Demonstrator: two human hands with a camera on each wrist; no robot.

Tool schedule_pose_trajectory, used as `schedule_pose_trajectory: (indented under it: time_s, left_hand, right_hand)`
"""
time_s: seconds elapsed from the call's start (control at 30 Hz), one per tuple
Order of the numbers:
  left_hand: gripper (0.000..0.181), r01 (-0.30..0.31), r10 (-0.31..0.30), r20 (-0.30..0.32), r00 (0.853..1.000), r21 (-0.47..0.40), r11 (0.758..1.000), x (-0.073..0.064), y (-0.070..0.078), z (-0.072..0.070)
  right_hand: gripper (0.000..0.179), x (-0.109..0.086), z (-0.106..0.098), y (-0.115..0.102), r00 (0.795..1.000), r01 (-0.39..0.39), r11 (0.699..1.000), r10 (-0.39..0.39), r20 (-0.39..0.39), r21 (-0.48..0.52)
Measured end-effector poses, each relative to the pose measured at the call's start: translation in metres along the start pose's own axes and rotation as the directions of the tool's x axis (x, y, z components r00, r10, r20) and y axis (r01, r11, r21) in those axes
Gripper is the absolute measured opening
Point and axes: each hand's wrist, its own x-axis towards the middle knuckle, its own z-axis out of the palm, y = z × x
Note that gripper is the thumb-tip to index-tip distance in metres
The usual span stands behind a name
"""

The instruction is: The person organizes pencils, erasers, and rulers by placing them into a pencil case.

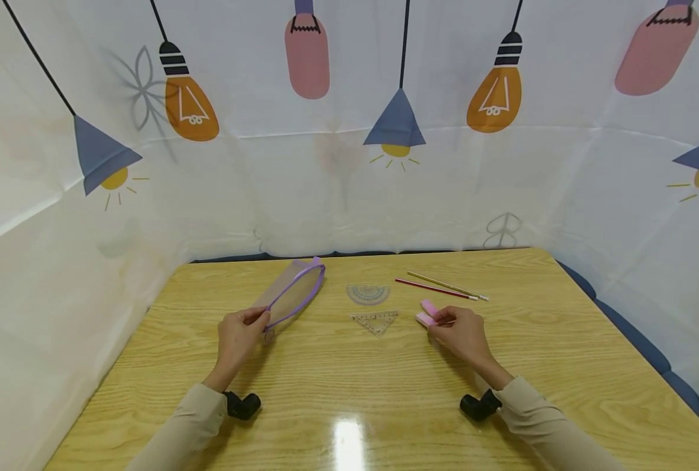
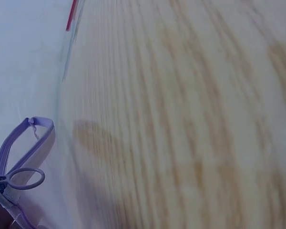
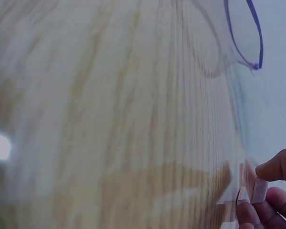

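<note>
On the left, my left hand [image 1: 240, 337] pinches the near end of a see-through pouch [image 1: 286, 280] with purple zipper edging. The pouch's mouth gapes wide. In the left wrist view the purple edging [image 2: 19, 136] forms a loop, with a ring-shaped pull [image 2: 26, 178] beside the fingertips. Farther right, my right hand [image 1: 461, 335] pinches a small pink block, like an eraser [image 1: 426, 319]. A second pink block [image 1: 429, 307] is right beside it; whether the fingers also hold that one is unclear. The right wrist view shows a pale block [image 3: 260, 190] between thumb and fingers.
Between the hands lie a clear protractor [image 1: 368, 294] and a clear set square [image 1: 376, 322]. Behind the right hand are a red pencil [image 1: 434, 288] and a yellowish pencil [image 1: 446, 285]. A patterned curtain [image 1: 337, 196] rises behind the wooden table [image 1: 325, 392].
</note>
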Motion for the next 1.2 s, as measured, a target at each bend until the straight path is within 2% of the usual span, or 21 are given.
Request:
schedule_pose_trajectory:
  time_s: [0.33,0.63,0.83,1.2]
  left_hand:
    - [0.024,-0.002,0.002,0.001,1.000,-0.046,0.999,-0.004,0.003,-0.004]
    - [0.024,-0.006,0.005,-0.023,1.000,-0.049,0.999,-0.007,0.006,-0.006]
    - [0.024,-0.006,0.005,-0.021,1.000,-0.056,0.998,-0.008,0.007,-0.009]
    - [0.023,-0.022,0.020,-0.040,0.999,-0.059,0.998,-0.010,0.010,-0.015]
  right_hand:
    - [0.013,-0.002,-0.002,-0.003,1.000,-0.025,0.999,0.025,-0.010,0.021]
    - [0.015,-0.005,-0.004,-0.008,0.998,-0.051,0.994,0.053,-0.020,0.092]
    - [0.014,-0.008,-0.004,-0.013,0.998,-0.019,0.992,0.027,-0.061,0.124]
    - [0.015,-0.011,-0.003,-0.031,0.996,0.061,0.975,-0.044,-0.082,0.215]
